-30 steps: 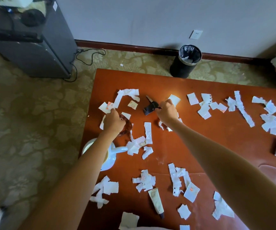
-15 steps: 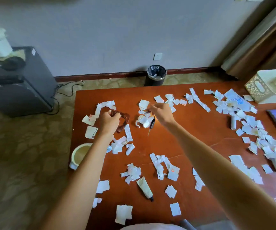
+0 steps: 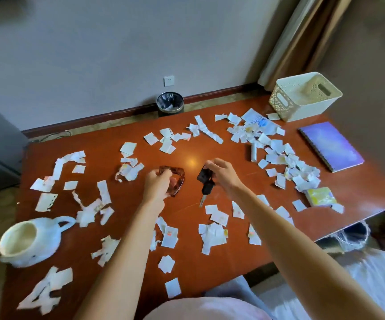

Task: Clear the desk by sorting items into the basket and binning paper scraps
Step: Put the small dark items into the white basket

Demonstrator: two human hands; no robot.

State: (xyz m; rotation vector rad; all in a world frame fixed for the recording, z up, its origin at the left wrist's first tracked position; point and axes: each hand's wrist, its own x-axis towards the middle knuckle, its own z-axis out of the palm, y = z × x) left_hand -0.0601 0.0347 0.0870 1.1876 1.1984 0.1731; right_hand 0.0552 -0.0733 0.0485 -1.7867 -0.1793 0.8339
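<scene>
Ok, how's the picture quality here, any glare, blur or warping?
Head view: a bright glare spot on the desk just beyond the right hand; head view, left edge: the white mug is smeared by blur; head view, top: wide-angle warping tilts the curtain and baseboard; the keys look fairly sharp.

White paper scraps (image 3: pixel 214 234) litter the desk (image 3: pixel 233 262); the cream basket (image 3: pixel 307 105) stands at its far-right corner.
</scene>
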